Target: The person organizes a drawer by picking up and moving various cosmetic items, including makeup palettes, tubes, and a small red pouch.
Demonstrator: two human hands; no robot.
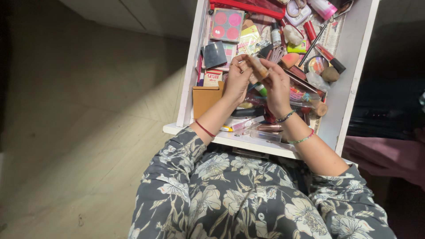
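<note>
Both hands meet over the middle of an open white drawer [354,57], and between them sits a small tan tube [257,68], tilted, its upper end toward 11 o'clock. The left hand [237,82] curls its fingers around the upper end of the tube, while the right hand [276,86] pinches the lower part; both sets of fingers are narrow and closed on it. Whether a cap is coming off cannot be told, since the fingers hide the joint.

To handle this well, my judgement is that the right hand should hold the body steady and the left should do any turning, keeping the tube above the drawer so that anything dropped lands inside.

The drawer is crowded. At 11 o'clock from the hands lies a square palette [226,24] with 4 pink pans, and just below it a dark grey compact [214,54]. At 8 o'clock stands an orange-brown box [205,99], close to the left wrist. At 2 o'clock rest a round mirror compact [316,64] and a red-and-black stick [331,57]. A thin clear case [264,135] lies at 6 o'clock on the front edge, where a wrist could nudge it off.
</note>
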